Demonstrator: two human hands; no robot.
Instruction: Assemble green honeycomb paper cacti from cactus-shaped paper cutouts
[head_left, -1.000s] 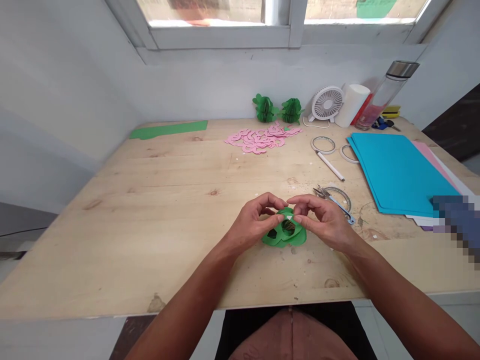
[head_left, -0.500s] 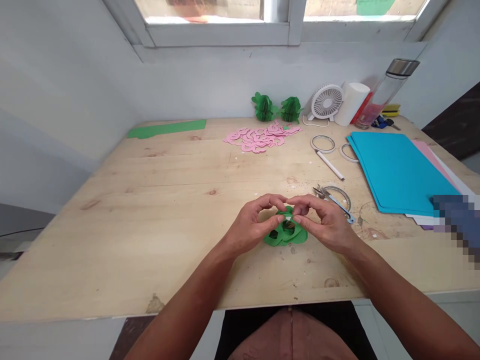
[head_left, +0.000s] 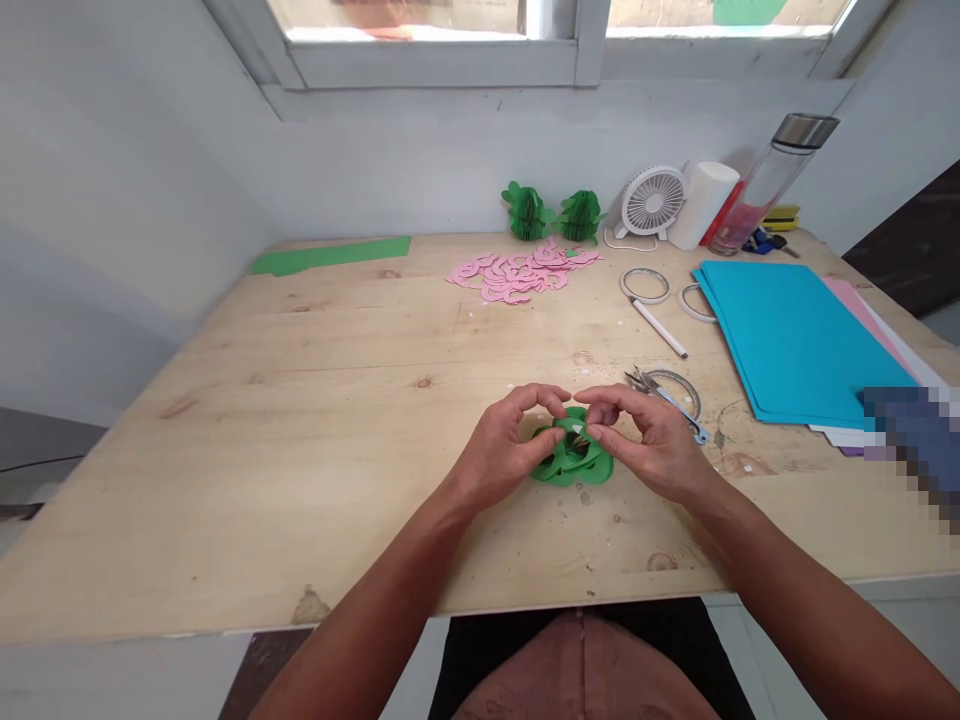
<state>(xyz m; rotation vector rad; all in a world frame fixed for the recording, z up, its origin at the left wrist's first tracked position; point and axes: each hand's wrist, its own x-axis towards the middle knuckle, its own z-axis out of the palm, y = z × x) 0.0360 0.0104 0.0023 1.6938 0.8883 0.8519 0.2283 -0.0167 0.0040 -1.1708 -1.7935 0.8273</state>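
A layered green paper cut-out [head_left: 595, 470] with openings in it lies on the table before me. My left hand [head_left: 501, 445] pinches its upper left part between thumb and fingers. On the other side my right hand [head_left: 654, 446] grips the upper right part, thumb towards me. Between the two thumbs a small white patch [head_left: 577, 429] shows on the green paper; whether it is tape or paper I cannot tell. The fingers hide some of the cut-out's far edge. Just beyond my right hand lie scissors with a light blue handle [head_left: 694, 427] and a tape roll [head_left: 686, 385].
Pink paper cut-outs [head_left: 517, 277] lie in a heap towards the wall, with two folded green paper shapes [head_left: 528, 215] behind. A white pen [head_left: 660, 328], blue sheets [head_left: 802, 340], a small fan [head_left: 655, 203] and a bottle [head_left: 772, 185] are on the right. A green strip [head_left: 334, 255] lies far left.
The green cut-out has tilted slightly between my fingers, and my left thumb has shifted a little over it. Both hands keep their pinch.
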